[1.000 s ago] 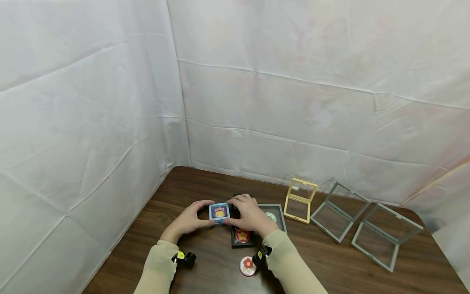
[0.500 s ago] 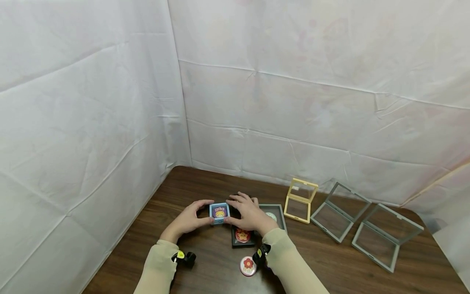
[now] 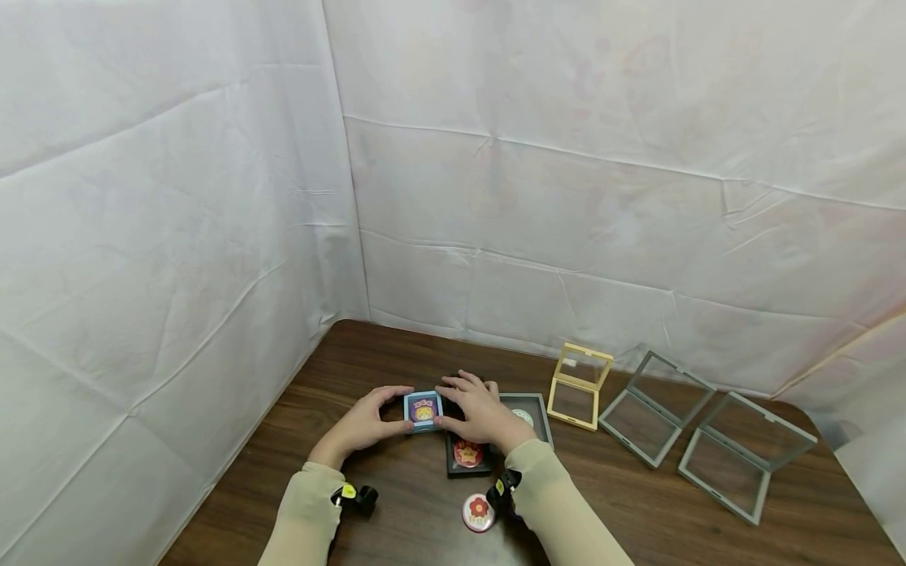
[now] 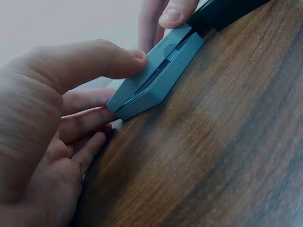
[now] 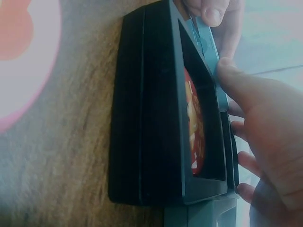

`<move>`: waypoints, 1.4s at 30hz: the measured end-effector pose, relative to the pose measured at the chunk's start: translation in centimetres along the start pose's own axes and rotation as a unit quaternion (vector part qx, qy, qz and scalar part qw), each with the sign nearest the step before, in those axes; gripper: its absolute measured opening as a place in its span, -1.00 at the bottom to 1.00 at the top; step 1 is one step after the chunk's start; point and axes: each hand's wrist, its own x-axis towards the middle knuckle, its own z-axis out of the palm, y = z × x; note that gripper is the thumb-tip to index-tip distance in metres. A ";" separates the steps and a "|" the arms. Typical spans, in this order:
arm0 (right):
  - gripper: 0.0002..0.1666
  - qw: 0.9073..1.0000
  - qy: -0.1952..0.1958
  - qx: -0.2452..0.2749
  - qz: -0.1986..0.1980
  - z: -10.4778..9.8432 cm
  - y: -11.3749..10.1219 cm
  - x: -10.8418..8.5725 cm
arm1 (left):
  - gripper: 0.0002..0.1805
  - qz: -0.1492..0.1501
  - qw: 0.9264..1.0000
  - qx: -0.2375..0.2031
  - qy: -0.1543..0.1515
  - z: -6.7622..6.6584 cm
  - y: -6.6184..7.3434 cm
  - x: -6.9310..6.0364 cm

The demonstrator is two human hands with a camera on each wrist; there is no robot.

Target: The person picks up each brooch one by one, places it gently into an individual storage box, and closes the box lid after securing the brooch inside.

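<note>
Brown wood-grain desk (image 3: 403, 511), pale long sleeves (image 3: 304, 519) coming in from the near edge, small black camera on each wrist. Nearest loose item: round white badge (image 3: 478, 512) with red flower and pinkish rim, flat on desk beside right wrist camera. Beyond it, square black case (image 3: 469, 473) with red round star badge (image 3: 468, 453) inside, partly under right hand.

Then the small square light-blue case (image 3: 422, 429), clear window, on the desk between both hands, just left of the black case. Purple badge (image 3: 424, 409) with yellow cartoon character inside. Narrow gap along its near side in left wrist view, between the two halves. Left hand (image 3: 364, 424) pinches its left end, thumb near side, fingers far side. Right hand (image 3: 484, 417) pinches the right end the same way, other fingers spread.

Right of that hand, larger square grey frame (image 3: 546, 420), pale round badge (image 3: 524, 417) in it, partly covered. Farther right, hinged open: yellow frame (image 3: 576, 383), two grey clear-paned frames (image 3: 654, 406). Creased white cloth (image 3: 602, 157) behind.
</note>
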 end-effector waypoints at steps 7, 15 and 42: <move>-0.22 1.000 -0.004 0.000 0.005 -0.1 -0.2 -0.1 | -0.26 0.004 1.000 -0.003 0.001 0.0 0.0 0.0; -0.23 1.000 -0.002 0.001 0.004 0.0 0.0 -0.1 | -0.26 0.004 1.000 0.002 0.001 0.1 -0.1 0.1; -0.22 1.000 0.005 0.001 0.000 0.1 0.0 -0.2 | -0.26 -0.001 1.000 0.000 0.000 0.1 0.0 0.1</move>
